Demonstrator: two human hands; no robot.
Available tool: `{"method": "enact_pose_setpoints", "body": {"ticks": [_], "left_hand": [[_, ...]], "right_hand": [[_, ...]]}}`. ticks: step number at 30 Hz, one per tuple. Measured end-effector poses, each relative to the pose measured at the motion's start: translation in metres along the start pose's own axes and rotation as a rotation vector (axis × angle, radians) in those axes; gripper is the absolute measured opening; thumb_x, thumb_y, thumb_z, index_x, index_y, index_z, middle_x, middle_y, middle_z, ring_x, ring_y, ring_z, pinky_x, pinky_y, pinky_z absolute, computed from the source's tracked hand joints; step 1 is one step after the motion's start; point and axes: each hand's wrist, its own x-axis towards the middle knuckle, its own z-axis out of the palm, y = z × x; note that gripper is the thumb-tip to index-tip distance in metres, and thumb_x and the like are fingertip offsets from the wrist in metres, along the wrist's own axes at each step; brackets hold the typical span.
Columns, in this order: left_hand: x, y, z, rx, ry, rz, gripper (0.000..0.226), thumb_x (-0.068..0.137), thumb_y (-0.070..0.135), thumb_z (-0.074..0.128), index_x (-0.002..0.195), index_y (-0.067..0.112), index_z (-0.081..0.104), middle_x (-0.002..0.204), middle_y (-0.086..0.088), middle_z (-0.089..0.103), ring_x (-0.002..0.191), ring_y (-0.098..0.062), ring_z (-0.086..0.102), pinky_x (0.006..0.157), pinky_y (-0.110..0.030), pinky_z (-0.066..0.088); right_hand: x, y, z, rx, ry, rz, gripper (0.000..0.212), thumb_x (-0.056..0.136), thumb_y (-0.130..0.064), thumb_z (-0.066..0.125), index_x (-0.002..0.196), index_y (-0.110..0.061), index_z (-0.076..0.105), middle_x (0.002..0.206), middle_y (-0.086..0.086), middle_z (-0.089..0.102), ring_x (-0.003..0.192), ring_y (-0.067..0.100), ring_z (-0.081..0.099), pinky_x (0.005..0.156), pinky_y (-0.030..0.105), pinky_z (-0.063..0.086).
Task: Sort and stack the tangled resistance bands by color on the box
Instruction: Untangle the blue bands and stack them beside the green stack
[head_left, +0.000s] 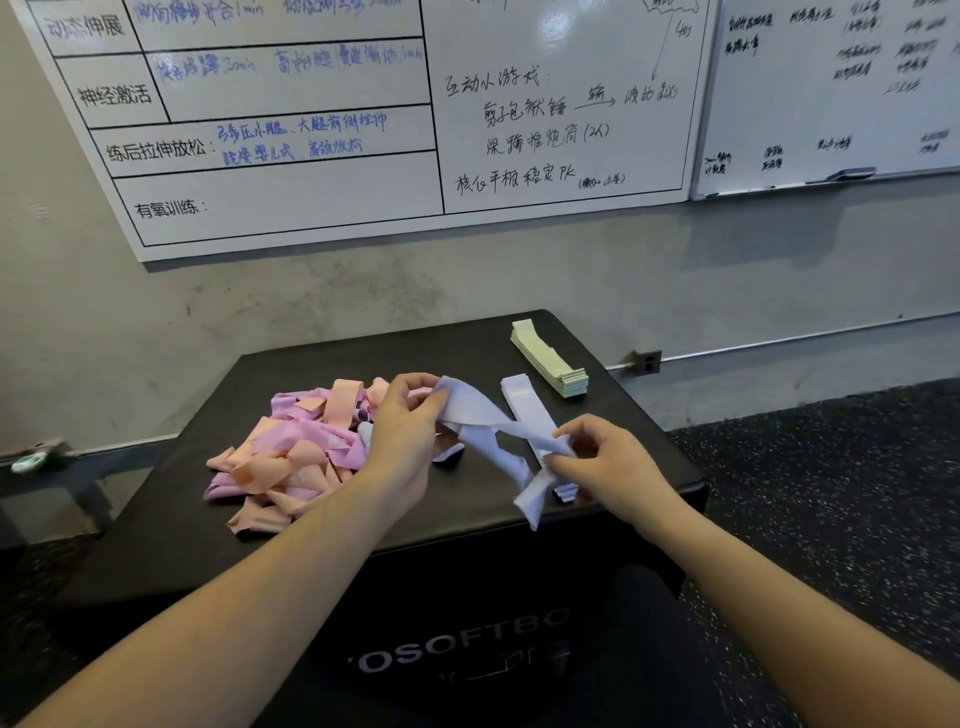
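Observation:
A twisted pale lavender band (485, 423) stretches between both hands above the black soft box (467, 348). My left hand (405, 428) pinches its upper left end, and my right hand (605, 460) pinches the lower right part, with the band's tail hanging past the box's front edge. Beneath it lies a flat stack of lavender bands (522, 397). A neat stack of pale green bands (550, 358) sits at the box's far right. A tangled heap of pink and peach bands (296, 452) covers the left half of the box top.
The box stands against a grey wall with whiteboards (311, 130) above. Speckled dark floor (831, 493) lies to the right. A low dark bench (47, 478) with a small white-green object sits at far left. A wall socket (647, 361) is behind the box's right corner.

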Motion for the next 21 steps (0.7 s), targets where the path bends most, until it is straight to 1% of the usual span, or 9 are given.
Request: {"method": "enact_pose_setpoints", "body": {"ticks": [3,5,7,9,11,14,17,19,21], "left_hand": [[-0.005,-0.002,0.005,0.034,-0.013,0.024,0.017,0.102,0.006,0.056,0.093,0.021,0.056,0.088,-0.001,0.059,0.075,-0.017,0.056,0.056,-0.028,0.049],[-0.005,-0.007,0.007,0.080,-0.040,0.062,0.016,0.102,0.008,0.056,0.094,0.022,0.056,0.090,-0.002,0.061,0.078,-0.020,0.056,0.059,-0.030,0.046],[-0.006,-0.009,0.009,0.141,-0.065,0.099,0.017,0.102,0.011,0.057,0.094,0.026,0.057,0.094,-0.002,0.064,0.085,-0.030,0.062,0.067,-0.040,0.053],[-0.008,-0.009,0.010,0.220,-0.082,0.118,0.022,0.101,0.016,0.057,0.089,0.035,0.058,0.095,0.001,0.066,0.095,-0.044,0.066,0.084,-0.057,0.054],[-0.009,-0.011,0.009,0.268,-0.066,0.114,0.024,0.102,0.016,0.055,0.089,0.037,0.056,0.099,-0.004,0.066,0.100,-0.047,0.065,0.091,-0.059,0.052],[-0.003,-0.010,0.007,0.248,-0.007,0.076,0.029,0.103,0.017,0.053,0.088,0.041,0.056,0.100,-0.010,0.065,0.097,-0.045,0.067,0.089,-0.058,0.054],[0.001,-0.010,0.003,0.212,0.022,0.069,0.023,0.105,0.021,0.052,0.091,0.040,0.053,0.095,-0.010,0.065,0.088,-0.030,0.063,0.079,-0.051,0.054],[0.001,-0.008,0.002,0.203,0.044,0.083,0.029,0.105,0.023,0.050,0.086,0.045,0.052,0.101,-0.017,0.067,0.087,-0.027,0.062,0.080,-0.056,0.057],[0.002,-0.007,0.001,0.207,0.063,0.083,0.033,0.105,0.024,0.047,0.083,0.048,0.050,0.111,-0.017,0.065,0.094,-0.031,0.065,0.083,-0.062,0.058]], "right_hand": [[0.003,0.002,0.002,-0.138,0.151,-0.028,0.015,0.081,-0.009,0.068,0.080,-0.014,0.054,0.068,-0.002,0.052,0.053,0.004,0.042,0.055,0.021,0.042],[0.007,0.006,0.003,-0.160,0.218,-0.024,0.018,0.084,-0.011,0.067,0.079,-0.014,0.050,0.070,-0.002,0.049,0.055,0.004,0.040,0.056,0.019,0.040],[0.011,0.006,0.003,0.028,0.218,0.058,0.017,0.092,-0.012,0.064,0.085,-0.014,0.048,0.076,0.002,0.052,0.060,0.005,0.048,0.059,0.025,0.051],[0.013,0.003,0.006,0.388,0.151,0.193,0.011,0.099,-0.009,0.057,0.093,-0.011,0.048,0.090,0.010,0.059,0.076,0.013,0.065,0.066,0.031,0.059],[0.011,-0.004,0.009,0.663,0.105,0.256,0.005,0.101,-0.007,0.053,0.099,-0.009,0.050,0.093,0.013,0.063,0.081,0.023,0.069,0.076,0.038,0.061],[0.006,-0.015,0.010,0.802,0.027,0.283,0.007,0.100,-0.017,0.059,0.103,-0.011,0.062,0.090,0.010,0.070,0.075,0.019,0.068,0.068,0.030,0.055],[-0.002,-0.027,0.012,0.930,-0.112,0.338,0.021,0.095,-0.026,0.063,0.080,-0.017,0.074,0.074,-0.001,0.063,0.064,0.010,0.063,0.058,0.022,0.051],[-0.006,-0.031,0.010,0.980,-0.168,0.318,0.019,0.086,-0.029,0.068,0.070,-0.019,0.070,0.073,-0.003,0.053,0.064,0.008,0.055,0.067,0.022,0.048],[-0.010,-0.033,0.006,1.013,-0.267,0.259,0.010,0.081,-0.021,0.069,0.082,-0.013,0.064,0.079,0.001,0.056,0.073,0.013,0.060,0.072,0.027,0.053]]}}
